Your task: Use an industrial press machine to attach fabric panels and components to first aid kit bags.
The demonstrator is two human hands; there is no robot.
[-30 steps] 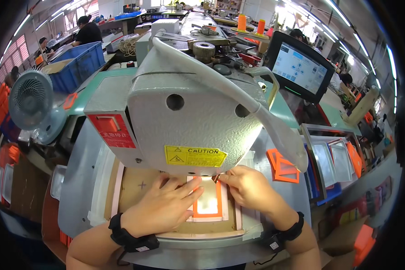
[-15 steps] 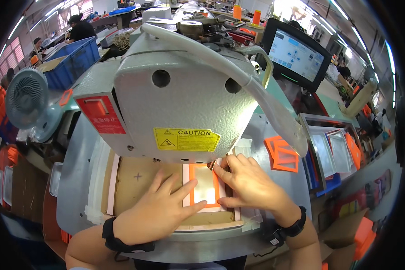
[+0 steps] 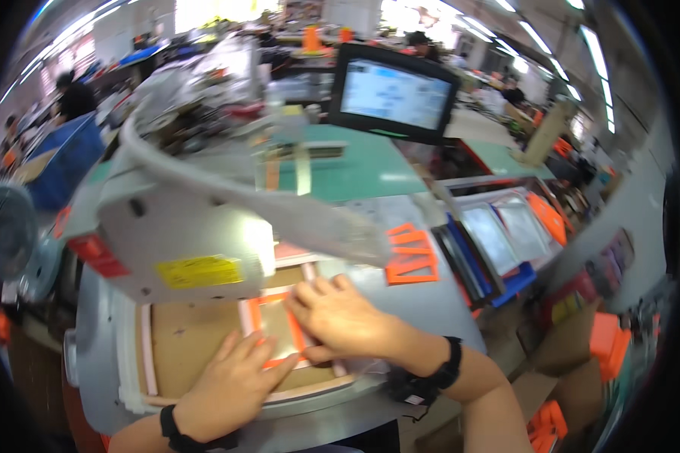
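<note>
An orange rectangular frame [image 3: 255,317] with a pale, shiny panel [image 3: 278,323] inside it lies in a pink-edged slot of a brown template board [image 3: 185,340]. My left hand [image 3: 227,389] rests flat with its fingers spread, the fingertips at the frame's left and lower edge. On the opposite side my right hand [image 3: 340,317] lies over the frame's right edge, thumb and forefinger apart and the other fingers bent. Both hands press from above; neither lifts anything. The grey machine head [image 3: 185,245] overhangs the board just beyond my hands.
Several loose orange frames [image 3: 412,260] lie on the metal table to the right. Beyond them stands a tray with clear panels [image 3: 483,234]. A monitor [image 3: 393,94] is at the back, a fan [image 3: 7,223] and blue bin [image 3: 64,155] at left. A cardboard box [image 3: 574,347] stands lower right.
The view has swung to the right, so the machine, board and hands appear farther left, with some blur. Both hands stay at the orange frame, in nearly the same pose.
</note>
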